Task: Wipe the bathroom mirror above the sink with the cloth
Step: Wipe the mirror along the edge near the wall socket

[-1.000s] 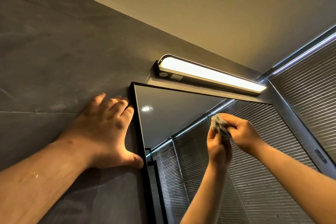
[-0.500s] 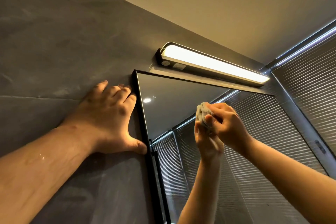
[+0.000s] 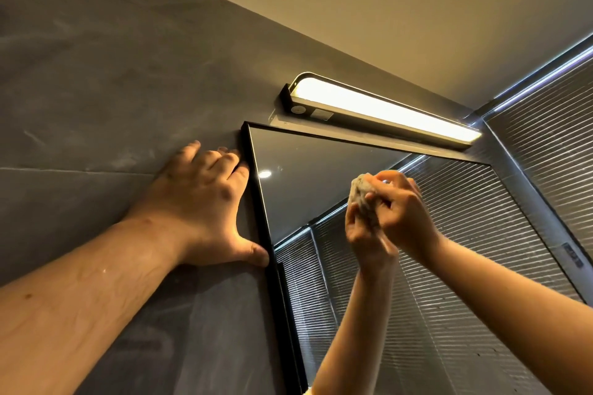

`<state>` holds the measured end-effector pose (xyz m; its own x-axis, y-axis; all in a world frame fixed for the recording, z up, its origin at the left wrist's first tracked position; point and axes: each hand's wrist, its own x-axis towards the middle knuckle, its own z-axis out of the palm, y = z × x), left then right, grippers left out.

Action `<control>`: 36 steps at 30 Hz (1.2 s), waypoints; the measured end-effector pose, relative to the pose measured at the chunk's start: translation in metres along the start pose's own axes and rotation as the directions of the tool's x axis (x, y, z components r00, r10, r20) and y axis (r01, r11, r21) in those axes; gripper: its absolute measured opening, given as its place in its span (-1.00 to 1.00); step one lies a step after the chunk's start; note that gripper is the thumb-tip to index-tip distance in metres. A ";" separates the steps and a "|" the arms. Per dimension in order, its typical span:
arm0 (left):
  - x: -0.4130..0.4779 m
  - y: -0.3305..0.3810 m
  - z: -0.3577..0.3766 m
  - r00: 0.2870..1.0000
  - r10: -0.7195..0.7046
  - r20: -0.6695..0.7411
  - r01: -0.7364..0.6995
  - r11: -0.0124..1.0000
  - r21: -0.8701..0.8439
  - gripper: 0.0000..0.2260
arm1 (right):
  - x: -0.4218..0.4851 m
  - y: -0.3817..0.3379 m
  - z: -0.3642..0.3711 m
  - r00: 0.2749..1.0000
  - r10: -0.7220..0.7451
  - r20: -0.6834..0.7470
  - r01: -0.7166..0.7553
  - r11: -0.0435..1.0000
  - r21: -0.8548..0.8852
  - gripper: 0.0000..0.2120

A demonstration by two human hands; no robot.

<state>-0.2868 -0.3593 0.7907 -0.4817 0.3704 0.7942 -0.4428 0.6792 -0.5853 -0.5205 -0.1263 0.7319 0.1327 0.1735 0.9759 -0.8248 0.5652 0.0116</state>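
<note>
1. The dark grey tiled wall [image 3: 96, 80] fills the left of the view and meets a pale ceiling above.
2. The black-framed mirror [image 3: 308, 183] is fixed to that wall, its top left corner just beside the braced hand. The glass reflects slatted blinds and a ceiling spot. It is rigid and smooth, and probably brittle, so even pressure suits it better than a hard push at one point.
3. A lit bar lamp [image 3: 385, 112] sits just above the mirror's top edge.
4. The left hand [image 3: 205, 205] lies flat on the wall with fingers spread. Its fingertips and thumb touch the mirror's left frame, and it holds nothing.
5. The right hand [image 3: 404, 215] curls around a bunched cloth and presses it to the upper part of the glass. The hand's reflection meets it there.
6. The cloth [image 3: 361, 192] is a small pale wad, soft and light. It should deform easily, so it is best gripped as a bundle with the fingers behind it, leaving a free face on the glass. Much of it is hidden by the fingers.
</note>
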 end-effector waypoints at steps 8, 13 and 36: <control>0.000 0.000 -0.001 1.000 0.003 0.010 -0.003 1.000 0.018 0.28 | 0.016 -0.013 0.017 0.962 0.268 -0.043 -0.264 0.961 0.088 -0.71; 0.000 -0.001 -0.001 1.000 0.009 0.004 -0.009 1.000 0.020 0.28 | -0.029 -0.069 0.013 0.999 0.032 -0.027 -0.028 0.991 0.131 -0.68; -0.002 -0.001 -0.001 0.999 0.013 -0.030 -0.013 1.000 0.010 0.23 | 0.054 -0.135 0.041 0.989 -0.122 0.086 0.109 0.984 0.141 -0.65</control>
<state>-0.2851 -0.3602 0.7901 -0.4646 0.3978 0.7911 -0.4442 0.6681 -0.5969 -0.4247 -0.2267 0.7921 0.1842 0.0336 0.9823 -0.8747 0.4614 0.1482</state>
